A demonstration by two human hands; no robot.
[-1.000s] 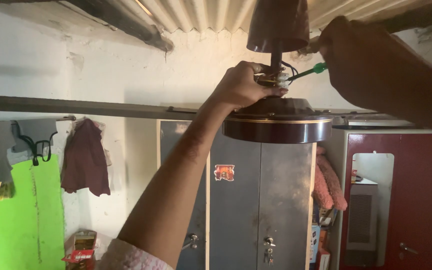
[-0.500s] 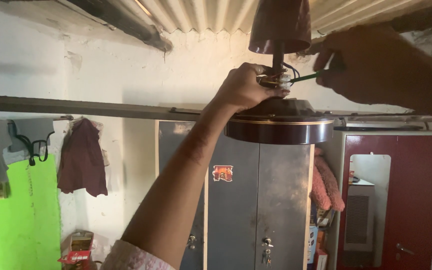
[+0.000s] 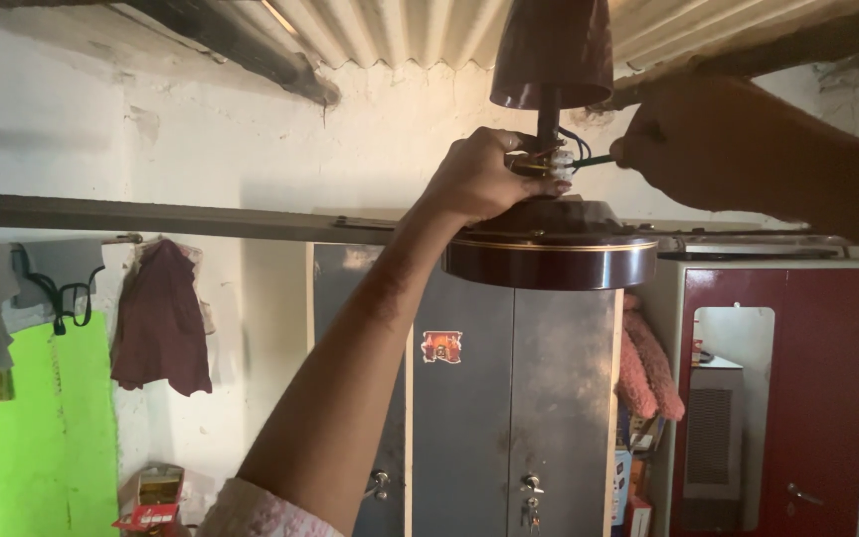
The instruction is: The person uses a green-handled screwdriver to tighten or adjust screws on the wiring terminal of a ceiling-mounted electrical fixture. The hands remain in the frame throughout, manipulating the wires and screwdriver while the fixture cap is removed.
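Gripping the wire block [image 3: 549, 164] atop the fan motor [image 3: 549, 249], your left hand [image 3: 484, 179] stays closed; your right hand [image 3: 698, 139], fisted on the green screwdriver [image 3: 594, 159], has pushed closer in.

the right hand [image 3: 718, 139] has slid lower in the upper right of the frame, its green-handled screwdriver [image 3: 594, 159] now nearly level instead of tilted up. the red boxes [image 3: 151, 502] at lower left have sunk towards the bottom edge.

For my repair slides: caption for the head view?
Left hand steadies ceiling fan wiring while right hand applies a green-handled screwdriver.
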